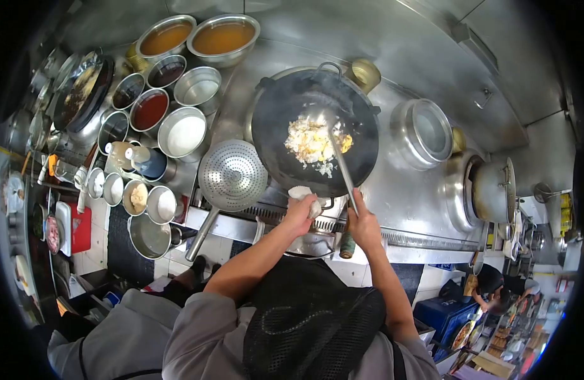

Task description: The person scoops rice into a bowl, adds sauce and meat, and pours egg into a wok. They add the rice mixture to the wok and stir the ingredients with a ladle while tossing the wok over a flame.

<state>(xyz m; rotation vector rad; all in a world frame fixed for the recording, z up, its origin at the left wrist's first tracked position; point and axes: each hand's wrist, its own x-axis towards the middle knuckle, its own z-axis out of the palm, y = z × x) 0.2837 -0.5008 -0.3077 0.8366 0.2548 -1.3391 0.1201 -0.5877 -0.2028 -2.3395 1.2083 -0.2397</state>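
A dark wok (273, 136) sits on the range in front of me, with white rice and yellow egg (308, 142) in its middle. My left hand (298, 215) is closed on a folded white cloth (300, 191) at the wok's near rim, beside the small loop handle. My right hand (365, 225) grips the long handle of a metal ladle (342, 161), whose wooden end sticks out below the fist. The ladle's head is down in the food, partly blurred. Left of the wok lies a perforated strainer (234, 174), its handle pointing toward me.
Several metal containers of sauces and a white seasoning (182, 133) stand at the left. Two bowls of brown liquid (223, 39) are at the back. A lidded pot (422, 133) and a larger pot (495, 190) stand to the right. Another person's grey sleeve (127, 323) is close on my left.
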